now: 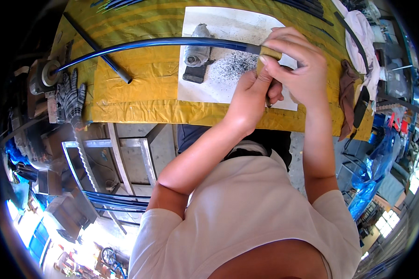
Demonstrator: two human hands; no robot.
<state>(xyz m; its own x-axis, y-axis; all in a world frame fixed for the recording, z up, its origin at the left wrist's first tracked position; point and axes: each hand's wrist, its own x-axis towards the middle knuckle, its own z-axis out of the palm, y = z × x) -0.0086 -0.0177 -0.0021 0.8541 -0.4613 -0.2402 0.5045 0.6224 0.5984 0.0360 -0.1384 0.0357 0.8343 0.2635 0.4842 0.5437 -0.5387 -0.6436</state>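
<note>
In cluttered room (111,228), yellow-topped table (149,79)

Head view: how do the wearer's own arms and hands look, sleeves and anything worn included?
The left hand and right hand are ungloved, with no ring or watch visible. Both forearms are bare; the off-white shirt's short sleeves end above the elbows.

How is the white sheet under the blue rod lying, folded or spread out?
Spread out: the white sheet lies open across the yellow table cover, with black specks and a grey roll on it.
</note>
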